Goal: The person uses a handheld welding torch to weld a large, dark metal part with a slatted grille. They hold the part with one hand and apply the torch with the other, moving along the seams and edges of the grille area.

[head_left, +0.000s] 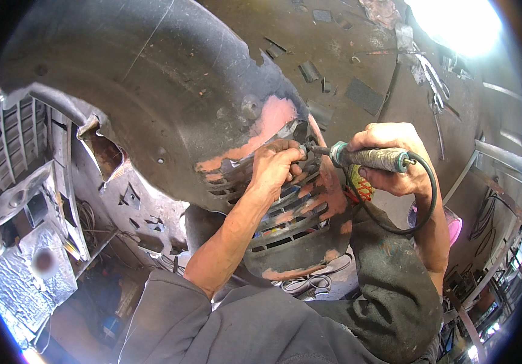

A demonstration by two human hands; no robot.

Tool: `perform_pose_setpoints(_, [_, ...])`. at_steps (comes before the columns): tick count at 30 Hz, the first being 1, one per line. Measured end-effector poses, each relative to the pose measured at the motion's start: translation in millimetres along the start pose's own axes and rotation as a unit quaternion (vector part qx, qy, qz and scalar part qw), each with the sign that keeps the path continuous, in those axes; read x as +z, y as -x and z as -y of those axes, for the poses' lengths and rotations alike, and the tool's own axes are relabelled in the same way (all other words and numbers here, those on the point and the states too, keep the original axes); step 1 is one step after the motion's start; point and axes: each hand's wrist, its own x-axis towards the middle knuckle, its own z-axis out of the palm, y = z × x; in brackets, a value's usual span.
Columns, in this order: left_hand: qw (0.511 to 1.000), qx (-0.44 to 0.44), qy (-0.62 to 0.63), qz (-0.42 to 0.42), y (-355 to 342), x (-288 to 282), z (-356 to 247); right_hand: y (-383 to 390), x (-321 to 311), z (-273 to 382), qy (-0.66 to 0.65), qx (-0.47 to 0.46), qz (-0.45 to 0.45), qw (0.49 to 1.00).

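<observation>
A large, curved dark grey plastic panel [170, 79], which looks like a vehicle bumper, lies in front of me. Its near end has a slotted grille [288, 239], with patches of pink filler [278, 115] around the slots. My right hand [409, 142] is closed around the wrapped handle of a soldering iron [373, 159], its tip pointing left at the upper edge of the grille. Beside that tip, the fingers of my left hand [273, 164] pinch together on a small dark piece I cannot make out. My left wrist passes over the slots.
From the iron's rear a black cable [434, 200] loops down past my right forearm. Scraps of dark sheet [364, 96] lie on the brown surface beyond the panel. At left stand a ribbed dark part [18, 142] and a silvery sheet [30, 282]. A pink container [453, 225] sits by my right elbow.
</observation>
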Motion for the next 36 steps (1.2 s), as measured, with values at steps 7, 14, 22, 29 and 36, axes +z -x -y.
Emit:
perform_pose_setpoints(7, [1.0,0.001,-0.002,0.003,-2.4,-0.9,2.5,1.3,1.9,-3.3,0.012,-0.03,-0.003,0.999])
perform_pose_setpoints(14, [1.0,0.007,-0.011,0.006,-1.0,-0.3,1.6,0.6,-1.0,1.2,0.005,-0.014,0.003,1.0])
perform_pose_setpoints(22, [1.0,-0.002,-0.023,0.011,-1.5,-0.8,1.1,1.1,-0.5,-1.0,0.01,-0.031,-0.002,0.999])
perform_pose_setpoints(29, [1.0,-0.002,-0.015,0.016,-1.1,-1.8,1.2,0.4,-3.2,3.5,0.004,-0.011,0.008,1.0])
perform_pose_setpoints(36, [1.0,-0.001,-0.009,-0.002,1.7,-2.5,6.8,2.4,-0.8,2.2,0.004,-0.025,0.012,1.0])
